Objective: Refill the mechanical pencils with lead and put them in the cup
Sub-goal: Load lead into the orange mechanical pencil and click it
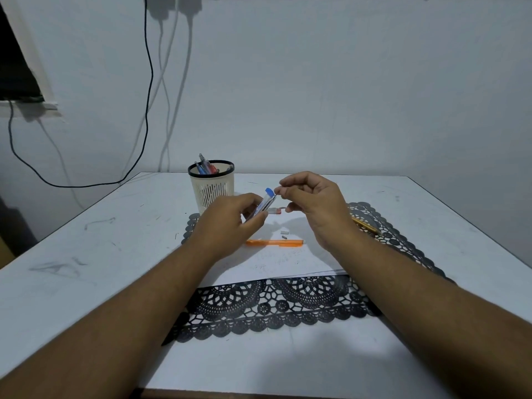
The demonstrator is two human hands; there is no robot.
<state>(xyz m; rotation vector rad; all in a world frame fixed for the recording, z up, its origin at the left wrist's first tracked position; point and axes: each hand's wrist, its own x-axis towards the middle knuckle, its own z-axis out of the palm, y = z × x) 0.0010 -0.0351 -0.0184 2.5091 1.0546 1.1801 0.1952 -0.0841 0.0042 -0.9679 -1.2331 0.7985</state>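
My left hand (pixel 230 218) grips a clear tube with a blue cap (pixel 264 201), tilted up to the right above the table. My right hand (pixel 311 203) hovers just right of the blue cap, thumb and forefinger pinched together at the cap's edge; whatever they pinch is too thin to see. An orange mechanical pencil (pixel 275 243) lies flat on white paper (pixel 288 263) below my hands. A white mesh cup with a black rim (pixel 211 185) stands behind my left hand and holds several pencils. A yellow pencil (pixel 365 225) lies partly hidden behind my right wrist.
A black lace mat (pixel 273 309) lies under the paper. Two small grey caps (pixel 284 234) sit on the paper near the orange pencil. A small clear case with a red end (pixel 275 210) lies behind my hands. Cables hang down the wall (pixel 148 82) at the left.
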